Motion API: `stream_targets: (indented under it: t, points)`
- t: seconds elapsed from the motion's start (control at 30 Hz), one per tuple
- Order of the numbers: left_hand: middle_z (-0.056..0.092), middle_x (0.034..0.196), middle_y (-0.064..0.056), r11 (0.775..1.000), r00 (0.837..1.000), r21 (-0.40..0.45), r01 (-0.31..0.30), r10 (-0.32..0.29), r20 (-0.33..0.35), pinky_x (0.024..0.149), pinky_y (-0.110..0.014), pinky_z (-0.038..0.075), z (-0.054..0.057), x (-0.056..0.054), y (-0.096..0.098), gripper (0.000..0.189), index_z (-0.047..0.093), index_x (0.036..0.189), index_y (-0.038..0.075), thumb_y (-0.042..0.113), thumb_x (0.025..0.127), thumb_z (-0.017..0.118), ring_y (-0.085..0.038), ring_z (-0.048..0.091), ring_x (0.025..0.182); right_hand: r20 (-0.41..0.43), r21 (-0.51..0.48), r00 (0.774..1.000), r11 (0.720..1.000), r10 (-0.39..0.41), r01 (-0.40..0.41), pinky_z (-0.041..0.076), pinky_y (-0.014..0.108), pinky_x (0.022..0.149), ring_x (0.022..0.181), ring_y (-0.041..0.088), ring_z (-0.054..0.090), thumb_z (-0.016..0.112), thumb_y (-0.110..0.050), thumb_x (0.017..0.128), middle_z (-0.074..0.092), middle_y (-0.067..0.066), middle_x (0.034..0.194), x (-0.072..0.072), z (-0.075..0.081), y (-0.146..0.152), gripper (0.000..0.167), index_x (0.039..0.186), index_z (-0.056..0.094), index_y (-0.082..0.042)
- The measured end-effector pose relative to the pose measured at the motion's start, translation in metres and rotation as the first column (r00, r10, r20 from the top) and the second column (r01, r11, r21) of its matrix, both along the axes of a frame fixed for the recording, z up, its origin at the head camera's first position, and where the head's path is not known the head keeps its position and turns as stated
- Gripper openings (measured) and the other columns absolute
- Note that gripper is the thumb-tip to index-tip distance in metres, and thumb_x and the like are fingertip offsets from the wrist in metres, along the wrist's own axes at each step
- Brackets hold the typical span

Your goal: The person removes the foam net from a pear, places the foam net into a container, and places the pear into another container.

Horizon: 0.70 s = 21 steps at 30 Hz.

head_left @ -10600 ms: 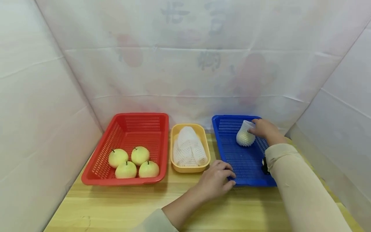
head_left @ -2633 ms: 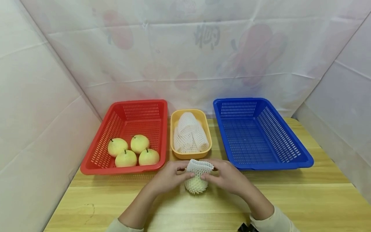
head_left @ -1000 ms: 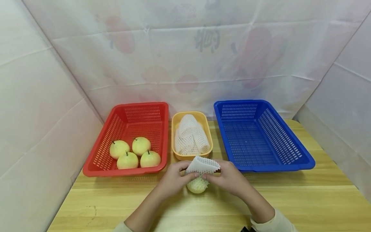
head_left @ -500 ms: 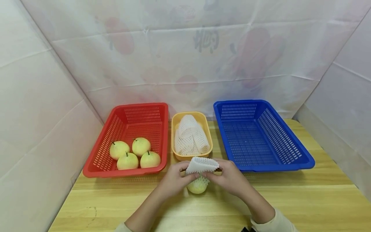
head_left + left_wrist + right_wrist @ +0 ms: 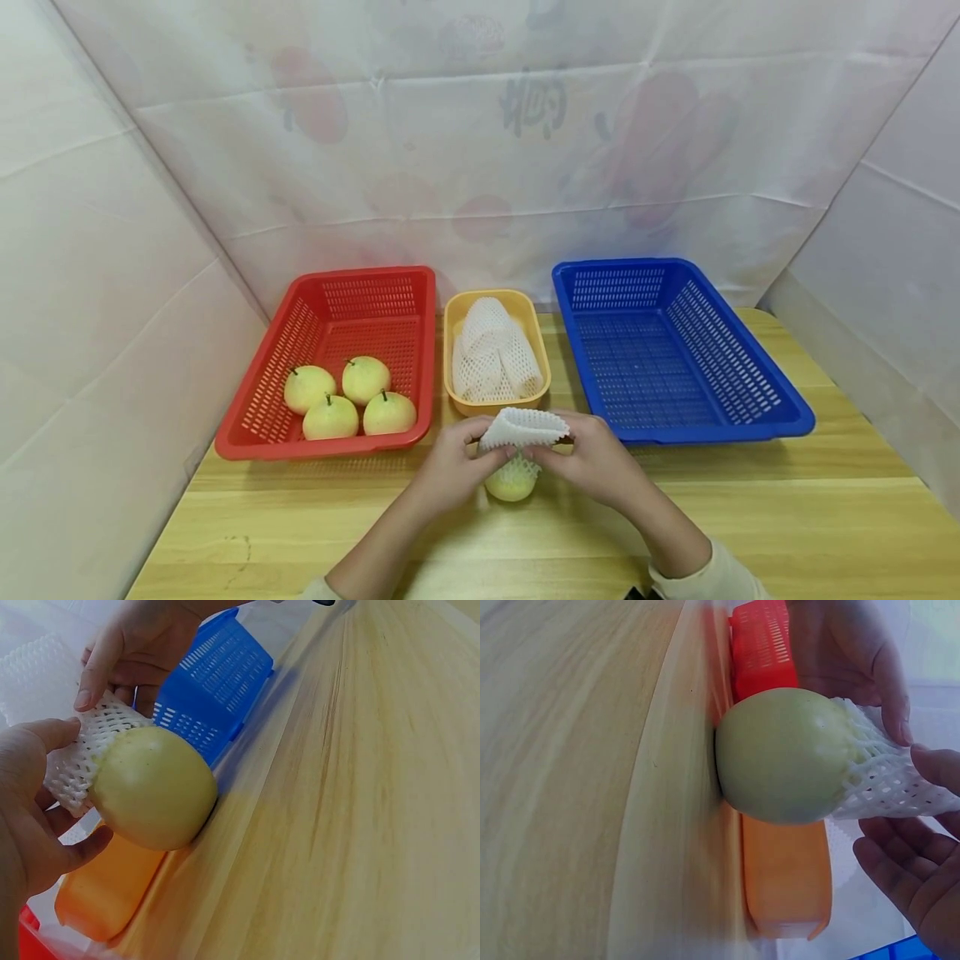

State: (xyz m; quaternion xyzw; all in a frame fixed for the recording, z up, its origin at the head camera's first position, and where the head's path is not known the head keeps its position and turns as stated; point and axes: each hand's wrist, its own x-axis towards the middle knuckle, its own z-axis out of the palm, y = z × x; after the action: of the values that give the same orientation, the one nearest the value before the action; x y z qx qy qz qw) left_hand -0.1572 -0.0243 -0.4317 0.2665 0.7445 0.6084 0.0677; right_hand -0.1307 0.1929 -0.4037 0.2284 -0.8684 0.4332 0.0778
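Note:
A pale yellow pear (image 5: 512,487) stands at the tabletop near the front middle, partly inside a white foam net sleeve (image 5: 522,425). Its rounded lower part is bare, as the pear (image 5: 154,787) in the left wrist view and the pear (image 5: 784,757) in the right wrist view show. The sleeve covers its upper part and flares loosely above. My left hand (image 5: 448,462) pinches the sleeve from the left, thumb in front and fingers behind. From the right, my right hand (image 5: 600,458) pinches it likewise, the two thumbs almost meeting.
At left, a red basket (image 5: 322,447) holds several pears (image 5: 330,417). A yellow tray (image 5: 448,367) with white foam nets (image 5: 487,350) sits in the middle behind the hands. On the right stands a blue basket (image 5: 697,435). White cloth walls (image 5: 480,167) enclose the wooden table (image 5: 300,525).
The netted pear came from the blue basket to the front middle, between both hands. Its sleeve has since slid upward, baring the pear's lower part. In the last half second the hands barely moved.

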Motion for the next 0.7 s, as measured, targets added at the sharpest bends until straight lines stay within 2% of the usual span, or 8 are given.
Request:
stream_targets:
  t: [0.27,0.47,0.7]
  points:
    - [0.072,0.109,0.010,1.000,1.000,0.005,-0.029,0.029,0.006,0.096,-0.032,0.052,0.0022,0.0013,0.0000,0.021,0.072,0.109,0.021,0.024,0.088,0.075,-0.013,0.065,0.109,0.027,-0.010,1.000,1.000,0.011,-0.011,0.059,0.027,0.081,0.096,0.011,0.068,0.077,-0.028,0.086,0.073,-0.002,0.108,0.0008,0.0011,-0.0004,0.029,0.112,0.072,-0.016]
    - [0.071,0.112,0.009,0.999,0.998,0.019,-0.049,0.049,0.027,0.096,-0.035,0.052,0.0043,0.0016,-0.0008,0.025,0.071,0.112,0.022,0.028,0.087,0.075,-0.014,0.064,0.111,0.020,-0.015,1.000,1.000,0.011,-0.010,0.059,0.027,0.080,0.095,0.011,0.069,0.077,-0.022,0.086,0.073,-0.001,0.108,0.0009,0.0024,-0.0005,0.027,0.112,0.072,-0.014]
    - [0.070,0.117,0.007,1.000,0.998,0.025,0.005,-0.007,0.060,0.096,-0.035,0.053,0.0008,-0.0003,-0.0006,0.029,0.071,0.115,0.022,0.024,0.086,0.077,-0.016,0.063,0.115,0.014,-0.037,1.000,0.999,-0.004,0.004,0.059,0.026,0.080,0.095,0.011,0.069,0.077,-0.021,0.085,0.074,0.001,0.107,0.0013,0.0036,-0.0019,0.027,0.110,0.073,-0.011]
